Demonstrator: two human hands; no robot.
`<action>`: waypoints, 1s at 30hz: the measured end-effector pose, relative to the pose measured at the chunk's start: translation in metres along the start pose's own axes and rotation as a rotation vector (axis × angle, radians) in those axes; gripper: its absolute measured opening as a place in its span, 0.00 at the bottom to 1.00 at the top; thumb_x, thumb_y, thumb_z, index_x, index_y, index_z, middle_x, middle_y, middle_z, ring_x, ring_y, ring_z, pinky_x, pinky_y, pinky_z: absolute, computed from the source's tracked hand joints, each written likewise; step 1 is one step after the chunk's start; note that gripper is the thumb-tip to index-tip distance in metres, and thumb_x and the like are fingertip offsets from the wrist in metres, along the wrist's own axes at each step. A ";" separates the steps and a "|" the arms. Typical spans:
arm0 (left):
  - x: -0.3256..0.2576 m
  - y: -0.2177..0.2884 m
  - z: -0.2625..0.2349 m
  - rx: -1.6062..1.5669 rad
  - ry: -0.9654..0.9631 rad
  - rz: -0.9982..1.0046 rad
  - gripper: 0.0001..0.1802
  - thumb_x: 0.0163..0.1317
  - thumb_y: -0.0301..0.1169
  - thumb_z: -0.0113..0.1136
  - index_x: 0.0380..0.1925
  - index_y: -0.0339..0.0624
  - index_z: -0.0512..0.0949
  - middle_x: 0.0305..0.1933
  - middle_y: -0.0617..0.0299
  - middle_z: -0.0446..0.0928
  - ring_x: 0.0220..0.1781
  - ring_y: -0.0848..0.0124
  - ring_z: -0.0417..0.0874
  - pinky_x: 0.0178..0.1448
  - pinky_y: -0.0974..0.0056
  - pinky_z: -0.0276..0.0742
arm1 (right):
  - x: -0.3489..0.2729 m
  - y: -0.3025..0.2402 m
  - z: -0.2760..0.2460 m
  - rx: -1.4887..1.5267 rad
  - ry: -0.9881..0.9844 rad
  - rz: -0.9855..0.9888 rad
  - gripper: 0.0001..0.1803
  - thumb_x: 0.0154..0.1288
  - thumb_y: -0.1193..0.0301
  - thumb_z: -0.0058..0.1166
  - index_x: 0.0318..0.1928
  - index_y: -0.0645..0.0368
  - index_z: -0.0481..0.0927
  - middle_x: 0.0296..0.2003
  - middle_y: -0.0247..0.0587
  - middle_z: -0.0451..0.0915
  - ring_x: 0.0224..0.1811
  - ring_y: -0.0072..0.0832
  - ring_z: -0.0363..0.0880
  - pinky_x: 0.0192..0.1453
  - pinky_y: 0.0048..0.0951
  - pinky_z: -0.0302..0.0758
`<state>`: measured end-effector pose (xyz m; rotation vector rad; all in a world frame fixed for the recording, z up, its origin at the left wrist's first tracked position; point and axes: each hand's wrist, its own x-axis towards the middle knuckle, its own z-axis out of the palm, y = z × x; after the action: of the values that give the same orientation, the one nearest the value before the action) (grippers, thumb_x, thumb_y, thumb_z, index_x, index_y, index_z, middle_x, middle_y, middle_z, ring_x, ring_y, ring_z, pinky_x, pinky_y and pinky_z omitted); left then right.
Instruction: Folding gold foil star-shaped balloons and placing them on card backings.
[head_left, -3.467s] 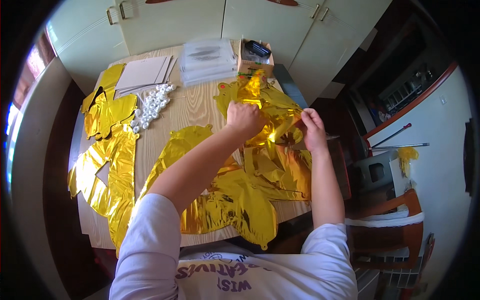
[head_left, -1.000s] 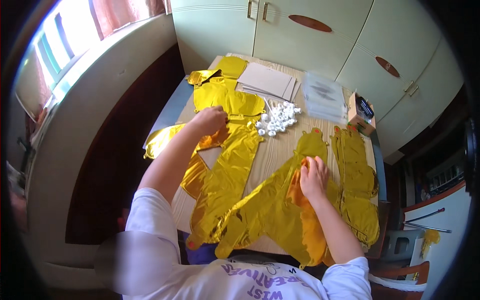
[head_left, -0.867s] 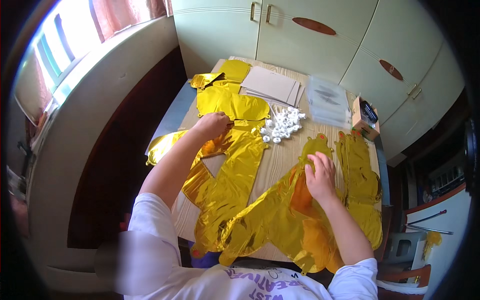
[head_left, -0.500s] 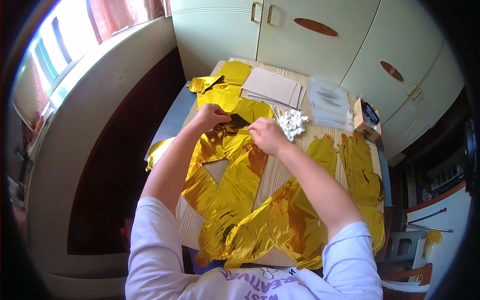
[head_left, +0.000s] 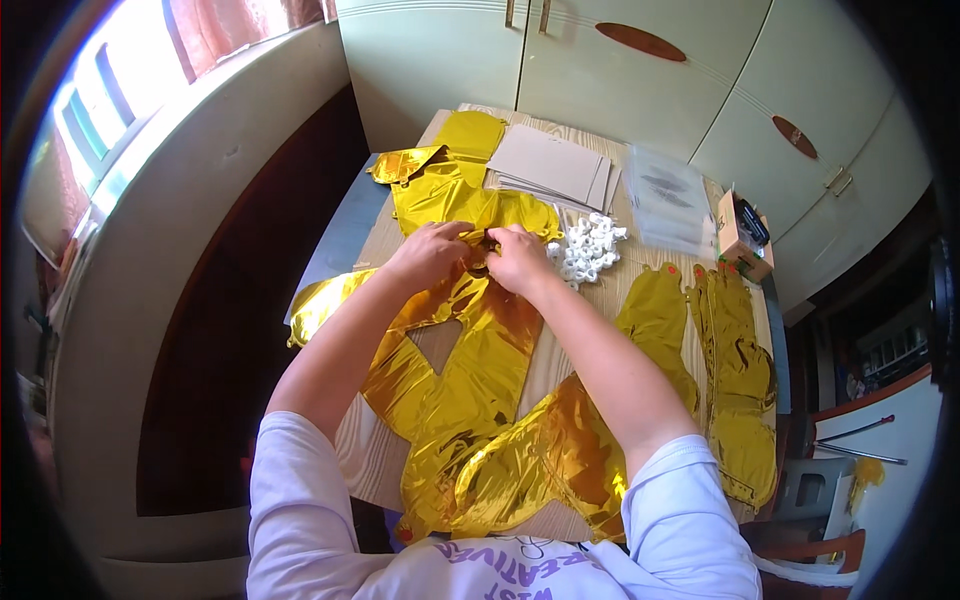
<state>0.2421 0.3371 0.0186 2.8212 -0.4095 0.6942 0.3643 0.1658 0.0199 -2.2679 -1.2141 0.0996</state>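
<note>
A flat gold foil balloon (head_left: 480, 372) with a triangular opening lies on the table before me. At its far end my left hand (head_left: 432, 252) and my right hand (head_left: 518, 262) are close together, thumbs and fingers pinching its crumpled edge. The fingertips nearly meet, and a dark fold of foil shows between them. Just beyond my hands spreads another gold foil balloon (head_left: 440, 200). A pile of small white plastic pieces (head_left: 590, 250) sits right of my right hand. Nearer me, a further gold balloon (head_left: 545, 465) overlaps the held one's near end.
Grey-white cards (head_left: 555, 165) are stacked at the back of the wooden table (head_left: 370, 445). Beside them lie clear plastic sleeves (head_left: 668, 200) and a small box (head_left: 742, 240) with dark items. More folded gold balloons (head_left: 735, 385) line the right side. Cream cabinets (head_left: 640, 90) stand behind.
Both hands have come closer together over the balloon's far end, the left moving right and down. The dark gap of foil between them has narrowed. The view has shifted slightly.
</note>
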 end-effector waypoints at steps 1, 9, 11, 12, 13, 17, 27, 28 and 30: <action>0.001 0.003 0.002 -0.036 -0.010 -0.043 0.13 0.54 0.23 0.60 0.41 0.44 0.83 0.61 0.50 0.77 0.53 0.51 0.82 0.58 0.54 0.78 | 0.002 0.006 0.002 -0.014 0.018 -0.003 0.24 0.59 0.67 0.58 0.57 0.58 0.81 0.52 0.55 0.78 0.57 0.51 0.77 0.64 0.44 0.73; 0.010 0.011 0.003 0.013 -0.203 -0.158 0.14 0.60 0.33 0.65 0.47 0.45 0.85 0.58 0.49 0.78 0.55 0.52 0.82 0.56 0.54 0.80 | -0.009 -0.003 -0.001 -0.081 -0.006 -0.009 0.28 0.57 0.63 0.64 0.59 0.58 0.80 0.57 0.53 0.75 0.58 0.48 0.76 0.65 0.42 0.73; 0.008 0.025 0.001 -0.026 -0.051 -0.135 0.13 0.59 0.33 0.66 0.44 0.44 0.84 0.55 0.51 0.79 0.53 0.52 0.82 0.55 0.54 0.81 | -0.010 0.001 0.000 -0.015 0.031 0.019 0.28 0.57 0.63 0.65 0.58 0.58 0.81 0.57 0.52 0.75 0.58 0.47 0.77 0.65 0.41 0.73; 0.009 0.031 0.000 -0.048 0.023 -0.124 0.12 0.58 0.33 0.66 0.42 0.43 0.84 0.54 0.52 0.79 0.52 0.53 0.82 0.54 0.54 0.81 | -0.010 0.003 0.001 0.027 0.049 0.038 0.27 0.58 0.63 0.65 0.58 0.58 0.81 0.56 0.52 0.76 0.58 0.47 0.77 0.64 0.40 0.73; 0.011 0.031 0.004 -0.049 0.021 -0.106 0.12 0.58 0.33 0.66 0.41 0.43 0.84 0.52 0.52 0.79 0.51 0.53 0.83 0.54 0.54 0.81 | -0.010 0.006 0.000 0.070 0.067 0.057 0.27 0.58 0.64 0.65 0.58 0.59 0.81 0.56 0.52 0.76 0.57 0.46 0.77 0.64 0.39 0.73; 0.015 0.025 0.007 0.051 -0.107 -0.063 0.12 0.57 0.31 0.67 0.42 0.42 0.83 0.49 0.55 0.80 0.48 0.53 0.83 0.52 0.55 0.82 | -0.001 0.014 0.002 0.126 0.043 0.044 0.21 0.60 0.65 0.64 0.53 0.60 0.84 0.52 0.52 0.78 0.56 0.46 0.79 0.63 0.38 0.74; 0.026 -0.004 0.006 -0.438 0.051 -0.735 0.13 0.52 0.34 0.77 0.33 0.38 0.87 0.34 0.59 0.84 0.34 0.69 0.83 0.41 0.65 0.79 | -0.011 0.007 -0.001 0.044 0.316 -0.148 0.09 0.59 0.68 0.63 0.40 0.55 0.87 0.44 0.45 0.79 0.47 0.43 0.78 0.58 0.43 0.73; 0.028 -0.007 0.002 -0.537 -0.002 -0.869 0.14 0.52 0.36 0.78 0.33 0.38 0.87 0.31 0.61 0.84 0.31 0.72 0.82 0.39 0.66 0.78 | -0.011 0.004 -0.002 0.045 0.326 -0.188 0.08 0.59 0.68 0.63 0.39 0.55 0.87 0.43 0.43 0.79 0.46 0.42 0.78 0.57 0.43 0.73; 0.035 -0.008 -0.004 -0.706 -0.007 -0.943 0.16 0.54 0.37 0.78 0.33 0.37 0.86 0.27 0.66 0.82 0.27 0.81 0.76 0.34 0.69 0.75 | -0.011 0.003 0.003 0.036 0.323 -0.242 0.06 0.59 0.69 0.62 0.34 0.55 0.86 0.44 0.41 0.78 0.48 0.41 0.76 0.57 0.45 0.71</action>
<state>0.2726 0.3386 0.0374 1.9834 0.5569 0.2421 0.3596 0.1571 0.0135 -1.9915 -1.2845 -0.3207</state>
